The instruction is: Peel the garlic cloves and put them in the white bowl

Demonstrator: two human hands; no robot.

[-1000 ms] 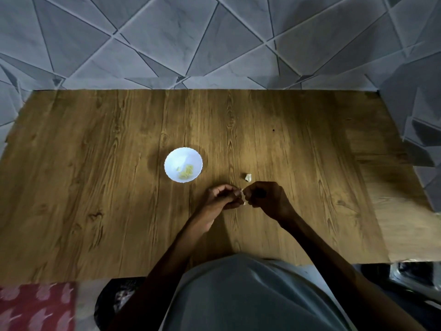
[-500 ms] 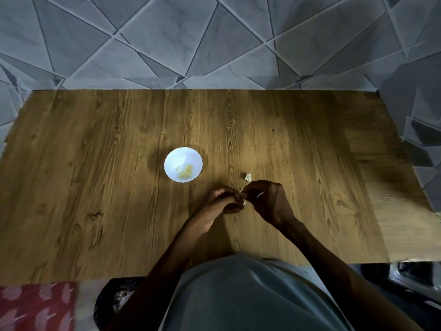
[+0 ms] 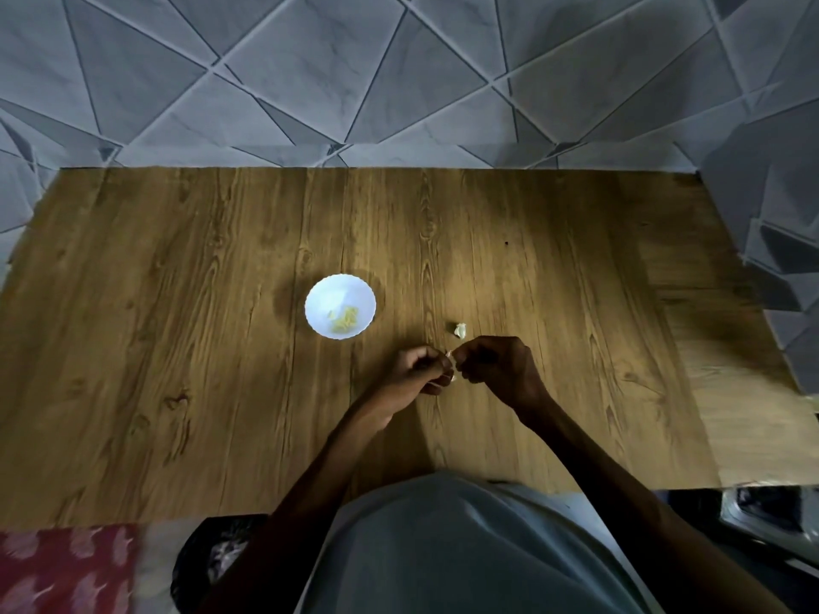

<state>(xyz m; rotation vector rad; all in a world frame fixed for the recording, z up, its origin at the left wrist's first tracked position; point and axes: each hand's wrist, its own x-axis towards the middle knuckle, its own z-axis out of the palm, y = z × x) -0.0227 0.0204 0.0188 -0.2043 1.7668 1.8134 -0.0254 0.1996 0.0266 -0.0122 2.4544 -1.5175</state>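
Garlic clove (image 3: 450,364) sits pinched between your left hand (image 3: 419,373) and right hand (image 3: 496,367), near the white bowl (image 3: 330,294), so steady it with the left and tear the papery skin off in short pulls with the right.

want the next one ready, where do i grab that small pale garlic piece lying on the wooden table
Best pinch the small pale garlic piece across its sides from above: it lies low and loose on the wooden table, just beyond the right hand.

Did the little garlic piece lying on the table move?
No. The loose garlic piece sits in the same spot, just right of the white bowl.
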